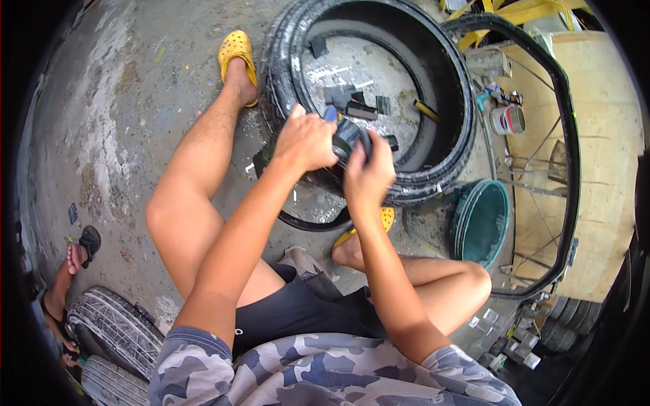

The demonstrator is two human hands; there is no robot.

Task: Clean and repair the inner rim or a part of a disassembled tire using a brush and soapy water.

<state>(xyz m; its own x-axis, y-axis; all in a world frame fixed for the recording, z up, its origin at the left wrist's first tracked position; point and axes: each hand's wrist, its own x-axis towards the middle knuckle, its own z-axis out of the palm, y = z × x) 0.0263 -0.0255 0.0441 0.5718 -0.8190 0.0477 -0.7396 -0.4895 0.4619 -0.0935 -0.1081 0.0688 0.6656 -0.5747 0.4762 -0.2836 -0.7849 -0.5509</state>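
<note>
In front of me, over the near rim of a large black tire (274, 64), my two hands are close together. My left hand (306, 141) is closed in a fist against a dark, curved black rubber piece (347, 135). A small blue part (330, 114) shows just above that fist; what it belongs to is hidden. My right hand (371, 170) is smeared by motion, its fingers curled round the other end of the black piece. Inside the tire's ring, several black rubber scraps (362, 110) lie on the wet floor.
Right of the tire stands a teal bucket (482, 223) beside a large black frame (572, 162) and a small white tub (508, 120). A black hoop (311, 223) lies between my feet. Lower left are more tires (115, 325) and another person's foot (76, 258).
</note>
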